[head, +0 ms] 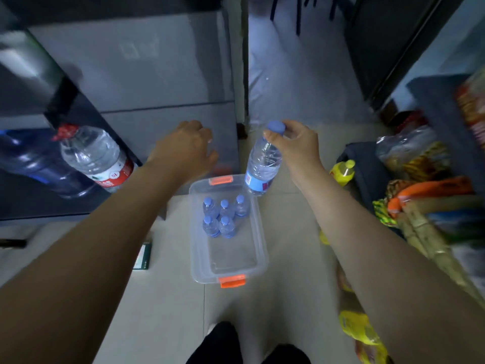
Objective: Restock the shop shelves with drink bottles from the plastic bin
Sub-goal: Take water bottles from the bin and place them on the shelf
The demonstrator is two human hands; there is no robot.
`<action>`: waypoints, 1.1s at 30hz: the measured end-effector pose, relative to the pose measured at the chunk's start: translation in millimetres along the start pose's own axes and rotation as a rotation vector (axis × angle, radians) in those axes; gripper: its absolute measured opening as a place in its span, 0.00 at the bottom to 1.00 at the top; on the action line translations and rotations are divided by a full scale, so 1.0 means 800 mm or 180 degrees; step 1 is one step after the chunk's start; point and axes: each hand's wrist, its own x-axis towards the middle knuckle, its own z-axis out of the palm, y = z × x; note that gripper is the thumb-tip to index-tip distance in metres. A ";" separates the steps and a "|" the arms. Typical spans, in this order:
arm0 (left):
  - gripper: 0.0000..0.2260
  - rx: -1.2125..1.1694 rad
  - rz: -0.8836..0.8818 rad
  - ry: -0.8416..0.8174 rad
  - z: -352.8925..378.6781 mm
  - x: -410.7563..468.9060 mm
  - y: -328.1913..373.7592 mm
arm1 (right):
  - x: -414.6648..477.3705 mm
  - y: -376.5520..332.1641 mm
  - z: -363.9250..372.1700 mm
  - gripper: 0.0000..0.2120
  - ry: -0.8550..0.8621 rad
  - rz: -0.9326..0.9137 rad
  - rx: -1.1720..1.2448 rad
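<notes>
Both forearms reach forward over the tiled floor. At the end of the person's right arm, the right hand pinches a small water bottle by its blue cap, thumb and fingertips curled round the top. The bottle hangs tilted above the far right corner of the plastic bin. Level with it, the left hand hovers palm down with fingers loosely bent, holding nothing.

Below the hands, the clear bin sits on the floor with an orange latch at each end. Five blue-capped bottles stand upright, bunched in its far half.

A large clear water jug with a red cap lies on a low dark shelf to the left, beside a blue jug. On the right, a yellow bottle stands near bright snack packets.
</notes>
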 end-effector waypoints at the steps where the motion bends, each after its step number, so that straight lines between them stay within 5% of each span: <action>1: 0.15 0.0000 0.0033 -0.0012 -0.034 0.006 0.014 | -0.003 -0.036 -0.014 0.10 0.0026 -0.0006 0.0012; 10: 0.17 -0.0006 0.0378 0.0086 -0.352 0.065 0.161 | -0.052 -0.366 -0.177 0.09 0.0361 -0.0506 -0.0060; 17: 0.18 -0.0141 0.0863 0.0332 -0.505 0.085 0.257 | -0.118 -0.548 -0.288 0.08 0.0894 -0.1046 -0.0074; 33: 0.17 -0.0847 0.2513 0.0523 -0.580 0.195 0.418 | -0.176 -0.656 -0.405 0.15 0.2891 -0.1167 -0.0580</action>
